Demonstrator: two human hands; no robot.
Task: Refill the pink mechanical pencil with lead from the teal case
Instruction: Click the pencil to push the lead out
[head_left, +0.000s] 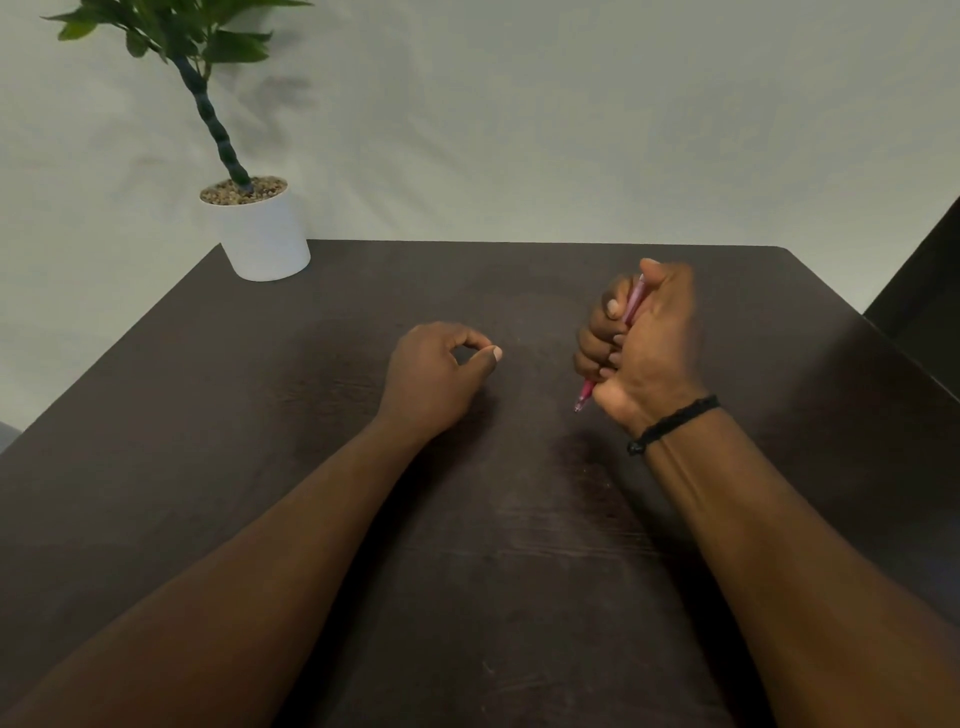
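Note:
My right hand (644, 343) is wrapped in a fist around the pink mechanical pencil (631, 306), held steeply with its metal tip poking out below the palm near the table and its top end hidden under my thumb. My left hand (441, 374) rests on the dark table (467, 571) to the left of it, thumb and forefinger pinched together in a ring; whether something thin sits between them is too small to tell. The teal case is not in view.
A white pot with a green plant (262, 234) stands at the table's far left corner. A dark piece of furniture (924, 301) sits beyond the right edge. A pale wall is behind the table.

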